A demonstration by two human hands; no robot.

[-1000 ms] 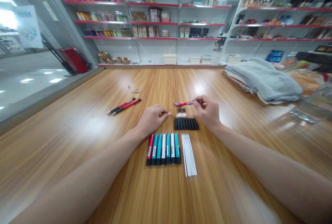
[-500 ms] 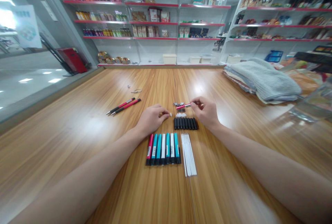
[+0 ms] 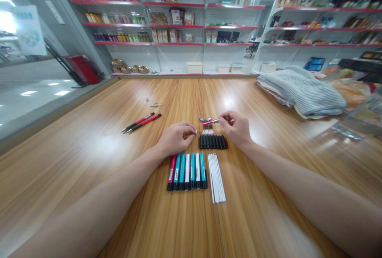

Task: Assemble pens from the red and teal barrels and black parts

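Between the fingertips of my right hand [image 3: 237, 127] is a red pen barrel [image 3: 210, 122], its free end pointing left over small dark parts [image 3: 208, 127]. My left hand [image 3: 179, 136] is closed at the fingertips around a small white plastic piece [image 3: 195, 131], low over the table. More white pieces [image 3: 207, 132] lie in a row between the hands, with small metal parts [image 3: 205, 119] beyond them. Just nearer is a row of black grips [image 3: 213, 142]. Below my left wrist lie red, teal and white pen barrels [image 3: 187, 172], beside a bundle of white refills [image 3: 217, 178].
Two red-and-black pens [image 3: 143, 122] lie to the left on the wooden table [image 3: 113, 194]. Beyond them are a thin loop [image 3: 156, 104] and a tiny shiny bit [image 3: 147, 99]. Folded striped cloth [image 3: 304, 90] and a clear container [image 3: 355, 118] sit at right. Stocked shelves stand behind.
My left fingers have moved slightly right and closed on the small white piece that stood just off the fingertips. My right hand stays in place with the red barrel.
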